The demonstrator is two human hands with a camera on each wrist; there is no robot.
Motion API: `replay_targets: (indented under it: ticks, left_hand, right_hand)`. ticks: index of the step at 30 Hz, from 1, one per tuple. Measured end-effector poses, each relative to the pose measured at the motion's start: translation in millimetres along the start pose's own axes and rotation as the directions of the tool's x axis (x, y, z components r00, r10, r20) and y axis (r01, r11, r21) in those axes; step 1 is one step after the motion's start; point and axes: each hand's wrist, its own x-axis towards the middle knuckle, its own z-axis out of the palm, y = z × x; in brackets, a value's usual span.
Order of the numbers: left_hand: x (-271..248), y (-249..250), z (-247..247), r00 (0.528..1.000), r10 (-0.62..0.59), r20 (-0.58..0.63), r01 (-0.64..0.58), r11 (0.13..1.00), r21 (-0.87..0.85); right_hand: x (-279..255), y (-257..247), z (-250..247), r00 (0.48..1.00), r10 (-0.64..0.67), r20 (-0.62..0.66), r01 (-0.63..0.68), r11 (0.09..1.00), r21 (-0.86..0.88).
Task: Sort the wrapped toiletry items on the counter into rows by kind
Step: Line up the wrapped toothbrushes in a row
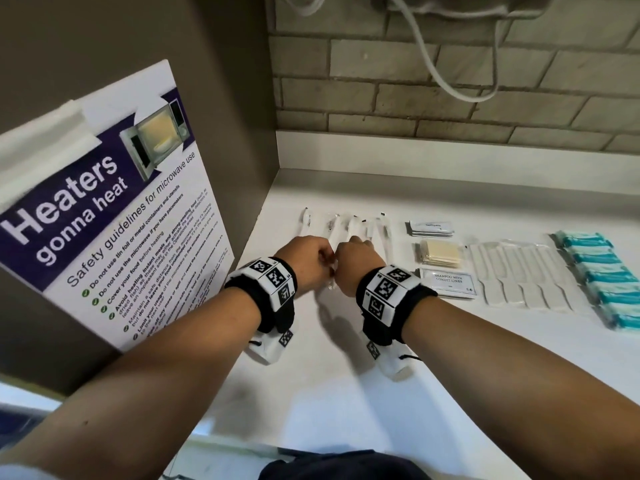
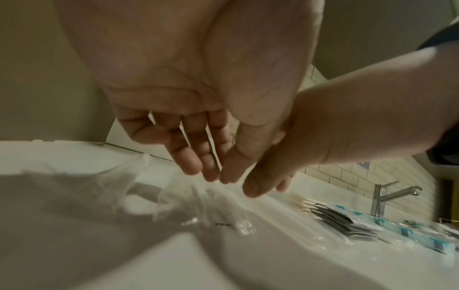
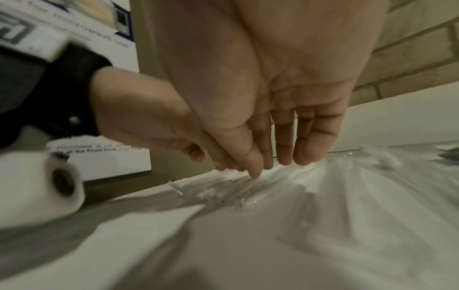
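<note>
Both hands side by side: left hand [image 1: 304, 259] and right hand [image 1: 356, 261], fingers straight and loose, reach down onto the wrapped toothbrushes [image 1: 349, 225] on the counter [image 1: 450, 375].

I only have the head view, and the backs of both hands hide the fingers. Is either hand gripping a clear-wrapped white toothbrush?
Observer: No; the right hand has straight fingers, index tip on the clear-wrapped white toothbrushes.
Operator: And the left?
Observer: The left hand has straight fingers too, pinching nothing.
Operator: Anything beyond the teal wrapped packets?
Observer: A steel tap, seen from the left wrist.
</note>
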Motion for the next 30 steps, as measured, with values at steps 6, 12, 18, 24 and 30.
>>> replay_targets:
  ticks: [6,12,18,24,30]
  left_hand:
    - [10,-6,-11,0.999,-0.038,0.031,0.024,0.929,0.369]
    - [12,-17,-1,0.987,-0.139,0.079,0.085,0.876,0.475]
    - [10,-18,1,0.993,-0.107,0.045,0.080,0.914,0.398]
    - [10,-11,-2,0.993,-0.084,-0.083,0.103,0.958,0.266]
    - [12,-26,-18,0.964,-0.200,-0.173,0.241,0.934,0.264]
  right_hand:
    - [-2,-2,12,0.994,-0.074,0.077,0.082,0.990,-0.115]
    - [-4,1,4,0.988,-0.108,0.112,0.116,0.991,-0.071]
    - [-13,5,-10,0.989,-0.066,0.136,0.070,0.997,-0.025]
    - [-2,-7,-10,0.996,-0.077,0.032,0.079,0.996,-0.042]
    - [9,-24,6,0.998,-0.036,0.050,0.035,0.999,0.022]
